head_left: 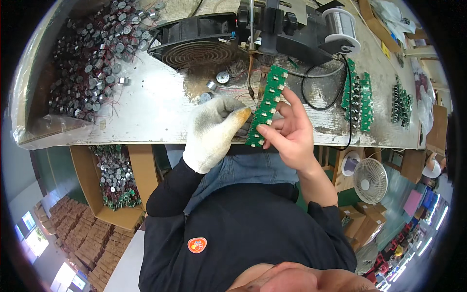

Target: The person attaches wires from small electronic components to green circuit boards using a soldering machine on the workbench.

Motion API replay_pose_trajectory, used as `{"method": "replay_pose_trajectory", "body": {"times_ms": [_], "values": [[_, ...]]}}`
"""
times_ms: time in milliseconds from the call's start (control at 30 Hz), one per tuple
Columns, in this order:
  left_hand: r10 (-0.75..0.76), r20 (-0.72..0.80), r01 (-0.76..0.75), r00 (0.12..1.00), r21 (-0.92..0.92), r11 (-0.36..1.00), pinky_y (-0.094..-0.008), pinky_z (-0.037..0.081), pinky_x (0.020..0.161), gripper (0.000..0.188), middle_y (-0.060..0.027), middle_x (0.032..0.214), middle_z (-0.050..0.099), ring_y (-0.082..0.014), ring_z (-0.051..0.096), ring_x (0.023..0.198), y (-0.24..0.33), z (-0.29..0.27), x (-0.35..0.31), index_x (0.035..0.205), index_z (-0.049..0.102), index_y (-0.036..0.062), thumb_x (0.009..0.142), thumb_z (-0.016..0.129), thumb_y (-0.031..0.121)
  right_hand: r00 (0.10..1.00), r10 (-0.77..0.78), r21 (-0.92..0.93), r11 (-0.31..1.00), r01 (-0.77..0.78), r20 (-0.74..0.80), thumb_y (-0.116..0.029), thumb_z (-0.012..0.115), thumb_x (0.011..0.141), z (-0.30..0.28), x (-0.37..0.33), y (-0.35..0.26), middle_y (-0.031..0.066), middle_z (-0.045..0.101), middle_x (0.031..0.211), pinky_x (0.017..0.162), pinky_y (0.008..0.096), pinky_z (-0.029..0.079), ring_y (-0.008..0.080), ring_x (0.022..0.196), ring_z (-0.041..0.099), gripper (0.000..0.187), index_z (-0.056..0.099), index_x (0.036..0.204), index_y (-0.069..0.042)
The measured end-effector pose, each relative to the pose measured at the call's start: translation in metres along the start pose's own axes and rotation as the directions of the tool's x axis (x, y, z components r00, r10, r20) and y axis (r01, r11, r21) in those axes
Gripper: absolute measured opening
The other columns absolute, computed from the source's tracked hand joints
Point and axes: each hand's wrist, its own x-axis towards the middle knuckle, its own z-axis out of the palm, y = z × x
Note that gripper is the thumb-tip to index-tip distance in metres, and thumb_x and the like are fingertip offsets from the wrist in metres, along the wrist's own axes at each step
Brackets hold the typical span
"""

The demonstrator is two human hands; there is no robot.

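A long green circuit board strip [267,108] with a row of small pale connectors stands tilted over the bench's front edge. My bare right hand [292,131] grips it between thumb and fingers along its right side. My left hand [214,129], in a white glove stained orange at the thumb, is closed beside the strip's lower left. What its fingers hold, if anything, is hidden. Just beyond the glove lie a few small round metal motors [222,77] with thin red wires. The soldering tip [251,92] points down left of the strip's upper part.
A black fan [199,41] and a solder wire spool [340,27] on a stand occupy the back. Heaped motors [92,63] fill the left. More board strips [366,102] lie right, past a looped black cable [302,92]. A cardboard box [138,185] stands below the bench.
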Motion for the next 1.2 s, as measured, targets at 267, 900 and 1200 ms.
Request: {"method": "replay_pose_trajectory", "body": {"times_ms": [267, 900, 1200], "values": [[-0.037, -0.039, 0.034, 0.999, -0.078, 0.996, -0.0235, 0.048, 0.066, 0.014, -0.0064, 0.081, 0.065, -0.0091, 0.059, 0.074, 0.004, -0.001, 0.003, 0.091, 0.062, -0.0037, 0.087, 0.062, 0.01, 1.0, -0.026, 0.024, 0.999, 0.026, -0.008, 0.008, 0.063, 0.082, 0.004, 0.003, 0.001, 0.0129, 0.054, 0.107, 0.052, 0.0202, 0.05, 0.0123, 0.071, 0.062, 0.076, 0.02, 0.144, -0.003], [0.035, -0.029, -0.036, 0.999, -0.008, 0.999, -0.0232, 0.047, 0.063, 0.014, -0.0057, 0.08, 0.064, -0.0086, 0.058, 0.072, 0.0, 0.003, 0.001, 0.091, 0.063, -0.004, 0.088, 0.061, 0.01, 1.0, -0.017, 0.021, 1.0, 0.017, -0.005, 0.009, 0.062, 0.082, 0.002, -0.002, 0.001, 0.0137, 0.053, 0.106, 0.051, 0.02, 0.05, 0.0127, 0.07, 0.063, 0.074, 0.021, 0.142, -0.003], [0.035, -0.013, -0.036, 0.999, -0.036, 0.999, -0.024, 0.048, 0.065, 0.013, -0.0065, 0.08, 0.064, -0.0089, 0.058, 0.073, -0.003, 0.001, 0.002, 0.089, 0.063, -0.0042, 0.084, 0.065, 0.008, 1.0, -0.013, 0.042, 0.999, 0.013, 0.001, 0.009, 0.062, 0.081, 0.003, -0.001, 0.0, 0.0151, 0.055, 0.107, 0.051, 0.0198, 0.05, 0.0129, 0.069, 0.063, 0.074, 0.021, 0.142, -0.003]]}}
